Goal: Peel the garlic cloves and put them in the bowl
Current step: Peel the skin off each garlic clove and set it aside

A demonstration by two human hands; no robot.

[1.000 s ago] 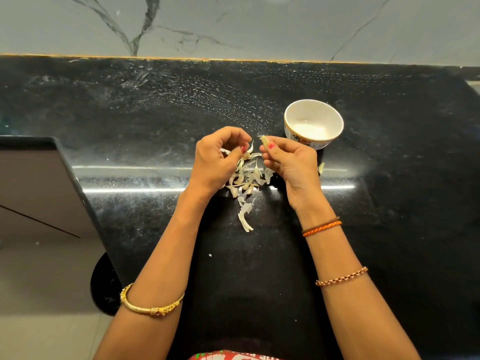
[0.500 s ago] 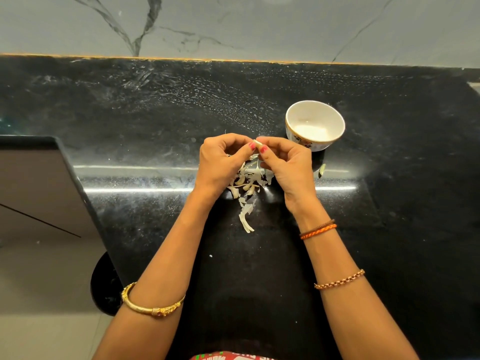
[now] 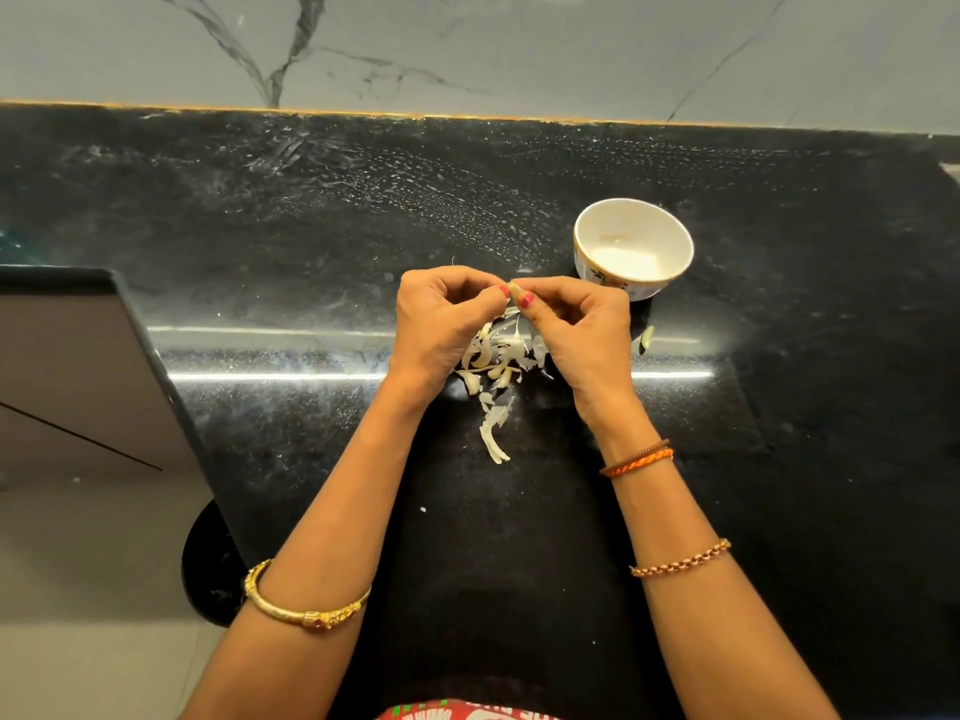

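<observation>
Black counter [image 3: 779, 407]: both hands pinch garlic clove [image 3: 515, 288], bowl [image 3: 675, 241] just beside.

A: How much of the garlic clove [image 3: 516, 289] shows?
B: Only a tip between the thumbs; the rest is covered by fingers.
A: And the peels [image 3: 496, 366]?
B: Partly under both hands; the scrap [image 3: 645, 337] at four o'clock is too small to name.
</observation>
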